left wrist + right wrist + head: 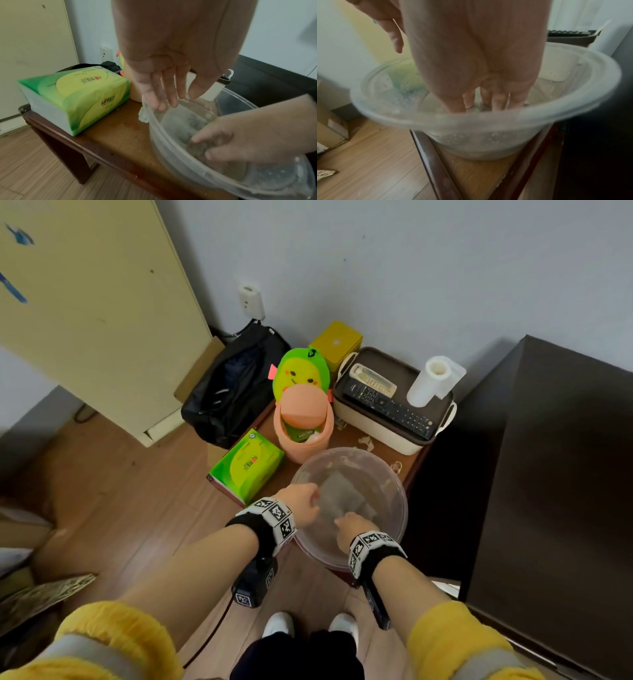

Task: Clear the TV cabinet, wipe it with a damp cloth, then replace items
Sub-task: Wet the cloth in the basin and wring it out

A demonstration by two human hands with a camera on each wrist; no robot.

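A: What sits at the near edge of the table (349, 436)?

B: A round basin (394, 487) of clear, cloudy plastic, speckled with droplets, holding water. A grey cloth (342, 491) lies sunk flat in it, its outline blurred by the water.

A: And the hands?

B: The right hand (349, 530) reaches down inside, fingers curled onto the cloth's near part; from the left wrist view they seem to pinch it, though the water makes that hard to confirm. The left hand (301, 503) hangs over the basin's left rim with straight, relaxed fingers, holding nothing.

A: The rest of the table?

B: At the left edge, a soft green tissue pack (246, 465), overhanging a little. Behind the basin, a peach plastic bin (303, 426) with a swing lid, and a green plush toy (301, 369) half hidden behind that. At the far right corner, a cream tray (387, 433) with handles carries two remotes (387, 402) and an upright paper roll (430, 381). A yellow box (337, 342) is partly hidden behind it.

A: The TV cabinet?

B: The TV cabinet (555, 457) is right of the table, dark and smooth, cut off by the frame.
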